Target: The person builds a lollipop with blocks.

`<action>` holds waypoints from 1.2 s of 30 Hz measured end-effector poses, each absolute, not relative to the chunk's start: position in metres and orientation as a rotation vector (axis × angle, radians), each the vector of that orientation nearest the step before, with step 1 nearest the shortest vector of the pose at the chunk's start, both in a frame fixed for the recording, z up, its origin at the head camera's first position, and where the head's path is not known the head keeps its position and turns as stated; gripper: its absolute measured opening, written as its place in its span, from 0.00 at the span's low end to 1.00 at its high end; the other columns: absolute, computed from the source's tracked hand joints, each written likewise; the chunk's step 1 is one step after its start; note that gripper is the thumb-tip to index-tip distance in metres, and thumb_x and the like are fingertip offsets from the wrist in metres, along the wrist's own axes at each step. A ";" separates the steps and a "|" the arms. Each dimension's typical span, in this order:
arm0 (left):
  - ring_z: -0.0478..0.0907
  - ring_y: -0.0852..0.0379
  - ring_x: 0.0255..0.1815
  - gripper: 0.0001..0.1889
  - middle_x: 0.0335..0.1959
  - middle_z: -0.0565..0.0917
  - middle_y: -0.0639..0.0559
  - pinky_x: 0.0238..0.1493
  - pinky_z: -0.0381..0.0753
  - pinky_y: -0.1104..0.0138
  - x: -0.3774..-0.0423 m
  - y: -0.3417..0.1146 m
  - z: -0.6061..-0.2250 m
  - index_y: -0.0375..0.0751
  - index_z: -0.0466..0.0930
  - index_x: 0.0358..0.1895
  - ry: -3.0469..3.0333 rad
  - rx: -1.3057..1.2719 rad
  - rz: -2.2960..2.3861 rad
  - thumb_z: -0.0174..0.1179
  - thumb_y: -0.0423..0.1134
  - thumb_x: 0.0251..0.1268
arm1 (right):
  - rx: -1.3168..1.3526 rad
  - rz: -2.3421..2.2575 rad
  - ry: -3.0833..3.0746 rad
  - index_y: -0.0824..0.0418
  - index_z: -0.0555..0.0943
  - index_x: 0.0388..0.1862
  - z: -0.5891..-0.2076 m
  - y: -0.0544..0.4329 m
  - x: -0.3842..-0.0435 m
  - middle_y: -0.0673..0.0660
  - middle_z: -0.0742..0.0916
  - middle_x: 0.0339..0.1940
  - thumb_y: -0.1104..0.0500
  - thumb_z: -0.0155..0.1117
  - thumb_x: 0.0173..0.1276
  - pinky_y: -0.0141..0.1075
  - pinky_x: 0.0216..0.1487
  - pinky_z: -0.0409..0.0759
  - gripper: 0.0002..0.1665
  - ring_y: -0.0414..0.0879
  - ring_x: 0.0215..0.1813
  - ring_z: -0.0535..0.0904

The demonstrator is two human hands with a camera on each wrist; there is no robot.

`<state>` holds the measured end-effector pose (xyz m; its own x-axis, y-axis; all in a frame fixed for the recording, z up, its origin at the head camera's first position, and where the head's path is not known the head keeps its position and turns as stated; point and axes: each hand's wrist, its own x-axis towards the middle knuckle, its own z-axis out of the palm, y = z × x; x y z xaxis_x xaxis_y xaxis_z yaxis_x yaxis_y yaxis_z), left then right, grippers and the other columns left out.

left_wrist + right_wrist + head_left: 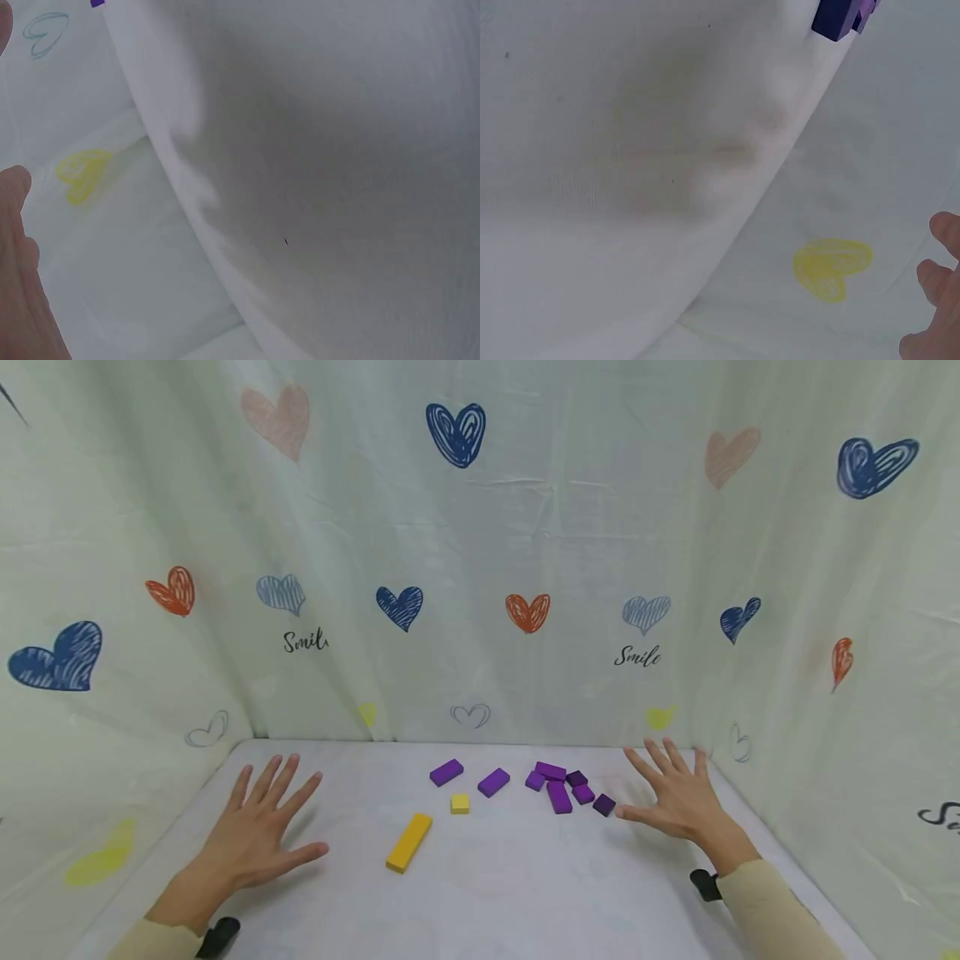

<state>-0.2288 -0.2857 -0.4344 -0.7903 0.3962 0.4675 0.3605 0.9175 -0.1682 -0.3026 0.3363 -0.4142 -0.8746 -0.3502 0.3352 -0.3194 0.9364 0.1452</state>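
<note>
My left hand point(258, 837) hovers over the left of the table, fingers spread and straight, holding nothing. My right hand point(677, 797) is spread likewise on the right, its thumb close to a dark purple block point(603, 805). Nearest the left hand lies a long yellow block point(409, 843), with a small yellow block point(460, 803) behind it. Two purple blocks, one at left point(446, 772) and another beside it point(493, 782), lie apart from a loose cluster of several purple blocks point(558, 797). In the right wrist view a purple block point(834, 18) shows at the top edge.
A white cloth covers the table point(510, 893). A pale curtain point(480, 543) printed with hearts and "Smile" stands behind it and along both sides. Dark wrist straps, left point(218, 937) and right point(705, 885), sit by beige sleeves.
</note>
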 end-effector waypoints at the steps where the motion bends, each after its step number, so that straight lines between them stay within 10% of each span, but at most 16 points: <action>1: 0.32 0.43 0.77 0.50 0.77 0.47 0.39 0.71 0.27 0.43 -0.229 -0.284 -0.434 0.49 0.59 0.73 -2.583 -0.546 0.080 0.50 0.77 0.50 | 0.494 -0.109 -2.741 0.46 0.55 0.77 -0.414 0.333 -0.302 0.65 0.60 0.75 0.17 0.51 0.49 0.63 0.64 0.16 0.61 0.67 0.75 0.46; 11: 0.44 0.38 0.75 0.48 0.76 0.49 0.39 0.73 0.36 0.44 -0.227 -0.241 -0.435 0.52 0.57 0.74 -2.715 -0.580 -0.193 0.58 0.71 0.51 | 0.632 0.039 -2.706 0.48 0.58 0.76 -0.423 0.287 -0.312 0.63 0.64 0.73 0.18 0.52 0.50 0.63 0.71 0.46 0.60 0.64 0.74 0.51; 18: 0.41 0.40 0.76 0.49 0.77 0.48 0.41 0.73 0.26 0.51 -0.230 -0.206 -0.432 0.53 0.56 0.75 -2.734 -0.601 -0.312 0.60 0.70 0.50 | 0.720 0.173 -2.699 0.49 0.59 0.75 -0.428 0.251 -0.316 0.62 0.66 0.72 0.18 0.54 0.50 0.59 0.72 0.48 0.60 0.61 0.75 0.53; 36: 0.55 0.40 0.72 0.42 0.75 0.55 0.45 0.65 0.61 0.41 -0.239 -0.160 -0.430 0.53 0.57 0.74 -2.930 -0.617 -0.771 0.63 0.60 0.57 | 0.786 0.362 -2.859 0.43 0.57 0.76 -0.434 0.168 -0.323 0.55 0.69 0.72 0.18 0.50 0.53 0.57 0.69 0.59 0.56 0.55 0.73 0.58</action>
